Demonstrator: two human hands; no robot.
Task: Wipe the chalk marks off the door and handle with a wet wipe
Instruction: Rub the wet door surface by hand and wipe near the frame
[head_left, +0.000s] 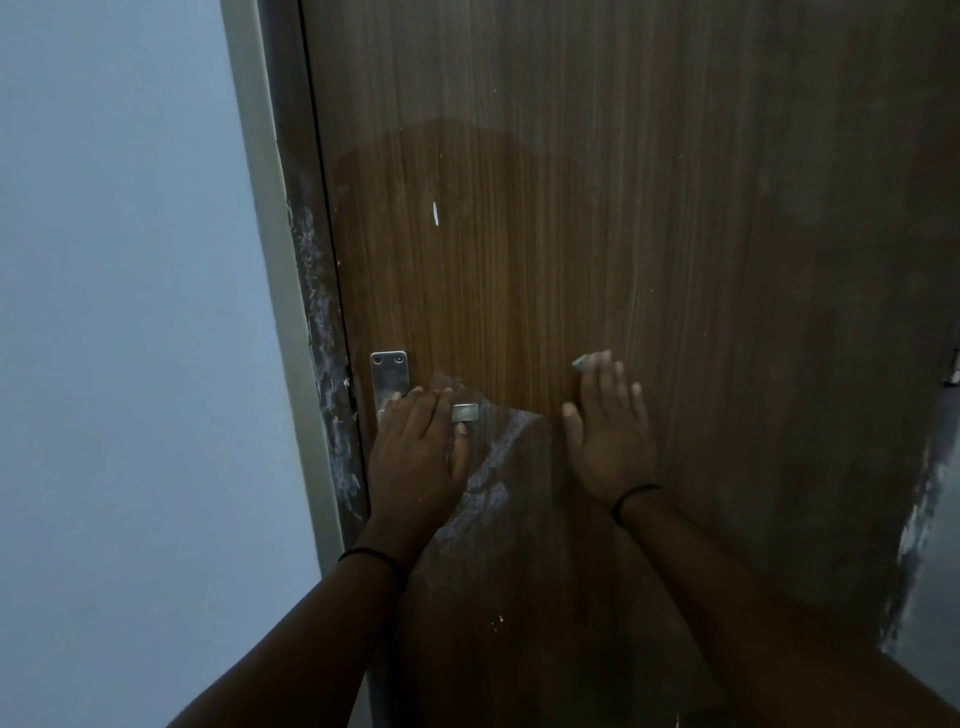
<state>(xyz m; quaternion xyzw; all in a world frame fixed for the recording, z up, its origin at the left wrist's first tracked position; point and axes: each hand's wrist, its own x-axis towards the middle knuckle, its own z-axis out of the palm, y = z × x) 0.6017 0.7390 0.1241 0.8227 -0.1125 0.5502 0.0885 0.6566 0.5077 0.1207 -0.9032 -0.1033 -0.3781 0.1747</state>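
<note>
A brown wood-grain door (597, 234) fills the view, with a darker damp patch across its middle. My left hand (415, 452) is wrapped over the metal lever handle (465, 412), whose end sticks out between my fingers; its steel plate (388, 375) shows above. White chalk smears (488, 483) run down the door just right of that hand. My right hand (608, 431) lies flat against the door with its fingers spread, and a small pale-green bit of the wet wipe (580, 362) peeks out at the fingertips. A short white mark (436, 213) sits higher up.
The door frame (322, 332) on the left carries white smudges along its dark edge, next to a pale wall (130, 312). More white streaks mark the door's right edge (919, 519). Small white specks (500, 619) dot the lower door.
</note>
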